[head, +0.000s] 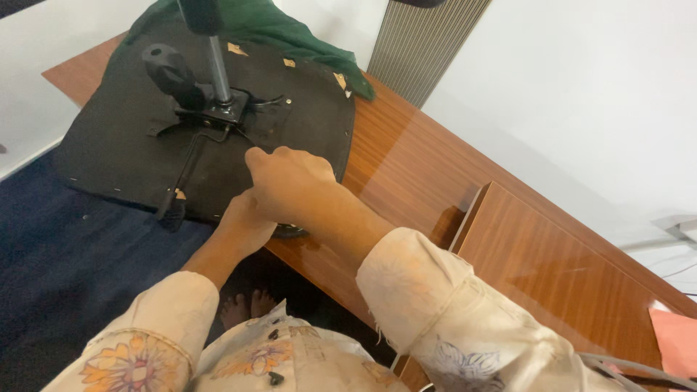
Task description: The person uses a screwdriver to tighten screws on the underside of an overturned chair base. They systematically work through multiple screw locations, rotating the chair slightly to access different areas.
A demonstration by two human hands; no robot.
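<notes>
At the near edge of a glossy wooden desk (435, 167), a person's two hands meet against the underside of an overturned office chair seat (116, 138). Small tan tags (237, 49) dot the seat's far rim, beyond the hands, beside a green cloth (290, 33). The right hand (287, 181) is curled into a loose fist on the black seat base; what it grips cannot be told. The left hand (245, 221), tucked beneath it, is mostly hidden. A black lever knob (165, 67) and metal column (220, 69) rise just beyond them. A pink sheet (675, 337) lies far right.
</notes>
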